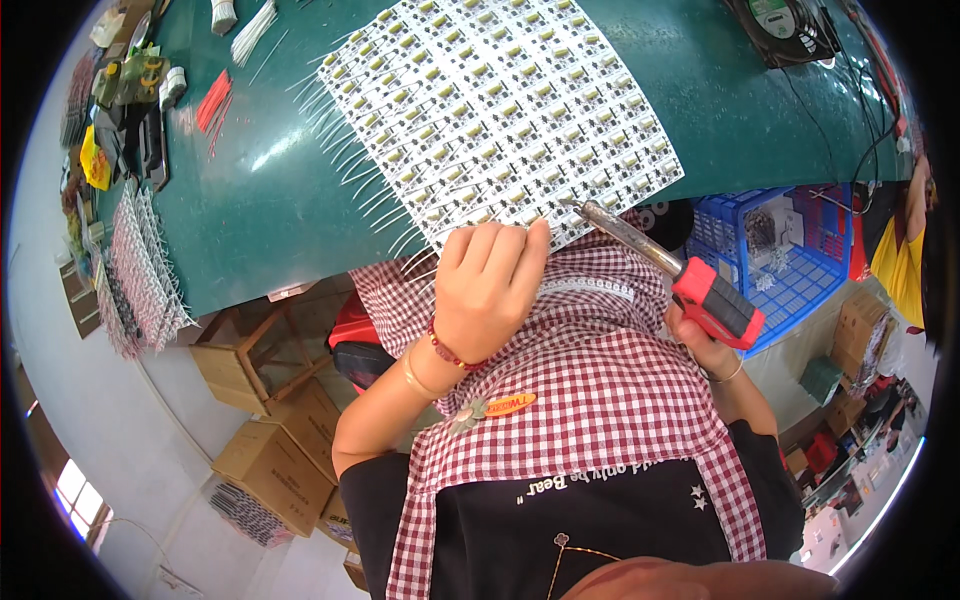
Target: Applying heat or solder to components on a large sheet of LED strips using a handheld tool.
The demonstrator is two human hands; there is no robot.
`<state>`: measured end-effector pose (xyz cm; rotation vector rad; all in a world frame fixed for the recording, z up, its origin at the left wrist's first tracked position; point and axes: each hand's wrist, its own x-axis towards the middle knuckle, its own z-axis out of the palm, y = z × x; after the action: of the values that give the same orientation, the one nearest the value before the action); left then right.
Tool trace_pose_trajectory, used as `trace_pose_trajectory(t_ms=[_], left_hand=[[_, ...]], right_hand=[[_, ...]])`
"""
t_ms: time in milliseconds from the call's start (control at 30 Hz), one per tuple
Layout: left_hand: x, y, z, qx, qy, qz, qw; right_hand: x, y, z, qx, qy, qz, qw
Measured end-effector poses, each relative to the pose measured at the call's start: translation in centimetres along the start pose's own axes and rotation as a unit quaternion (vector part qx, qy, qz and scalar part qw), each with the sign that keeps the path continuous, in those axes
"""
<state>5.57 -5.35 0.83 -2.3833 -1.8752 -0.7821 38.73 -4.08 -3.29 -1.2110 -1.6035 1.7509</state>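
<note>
A white panel of many small circuit boards (520,110), each with a yellowish part, lies on the green table, reaching its near edge. Thin white wires (372,200) stick out along the panel's left side. My left hand (490,285) is at the panel's near edge, its fingers bent and pressed together; what they pinch, if anything, is hidden. My right hand (700,345) is wrapped round the red and black grip of a soldering iron (715,303). The iron's metal barrel points up and left, its tip over the panel just right of my left fingers.
Red wires (213,102) and white wire bundles (254,32) lie on the green table (255,215). A black fan (785,30) with cables stands far right. Below it is a blue plastic basket (790,275). Cardboard boxes (270,470) stand on the floor at left.
</note>
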Motion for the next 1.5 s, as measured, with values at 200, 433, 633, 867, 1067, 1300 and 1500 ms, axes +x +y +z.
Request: trace_pose_trajectory(t_ms=[200, 433, 633, 867, 1067, 1300, 1500], left_hand=[[0.9, -1.4, -0.2, -0.042, -0.008, -0.001, 0.999], [0.9, -1.9, 0.9, -0.066, -0.017, -0.011, 0.998], [0.9, -2.0, 1.0, -0.08, -0.018, -0.014, 0.997], [0.7, -2.0, 1.1, -0.076, -0.019, -0.013, 0.997], [0.7, -2.0, 1.1, -0.077, -0.023, -0.016, 0.997], [0.8, -1.9, 1.1, -0.072, -0.019, -0.011, 0.997], [1.0, -1.9, -0.3, -0.038, -0.057, -0.02, 0.997]], right_hand=[[0.2, 0.0, 0.5, 0.009, 0.012, 0.007, 1.0], [0.1, -0.2, 0.9, 0.036, -0.01, 0.059, 0.998], [-0.4, 0.3, 0.6, -0.012, -0.013, 0.051, 0.999], [0.0, -0.2, 0.9, -0.097, -0.006, -0.009, 0.995], [0.5, -2.2, 1.3, -0.102, -0.005, -0.03, 0.994], [-0.7, -1.1, 0.6, -0.016, -0.008, 0.054, 0.998], [0.0, -1.5, 1.0, -0.016, 0.006, 0.036, 0.999]])
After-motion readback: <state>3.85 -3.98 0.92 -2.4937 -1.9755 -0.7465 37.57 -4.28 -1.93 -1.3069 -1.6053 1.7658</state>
